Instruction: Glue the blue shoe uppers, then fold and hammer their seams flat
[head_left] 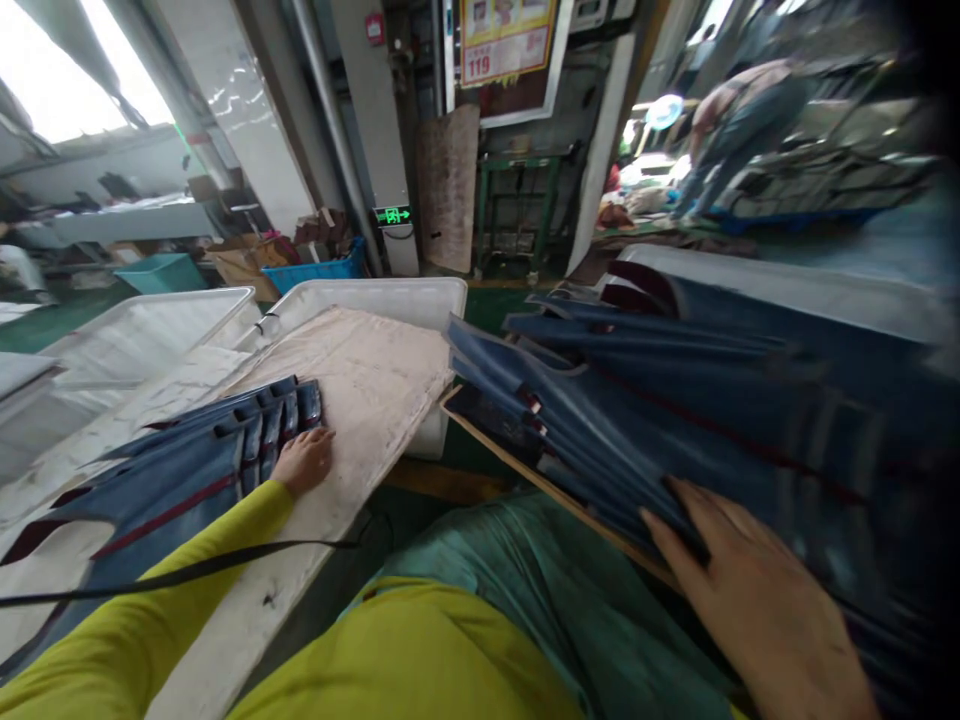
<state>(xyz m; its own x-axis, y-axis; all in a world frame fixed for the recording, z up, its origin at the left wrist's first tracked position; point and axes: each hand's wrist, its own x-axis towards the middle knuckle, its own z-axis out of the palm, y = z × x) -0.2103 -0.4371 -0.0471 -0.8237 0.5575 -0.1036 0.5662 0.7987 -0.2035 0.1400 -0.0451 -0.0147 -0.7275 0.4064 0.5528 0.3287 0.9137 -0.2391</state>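
My left hand (304,462) rests at the near end of a stack of blue pieces with dark red stripes (180,487), on a pale board (360,370). Its fingers lie close together at the stack's edge; whether they grip a layer is hidden. On the right, my right hand (757,590) lies with thumb and fingers apart on a larger pile of blue pieces (637,400). These pieces also have dark red stripes and grey edges, and they overlap in layers. A wooden-edged board (555,487) supports that pile.
White plastic bins (367,290) stand behind and left of the pale board. Farther back are a blue crate (319,270), a green metal stand (520,165) and a leaning brown board (448,190). Another person (742,115) bends over at the back right. A dark strap (187,572) crosses my left sleeve.
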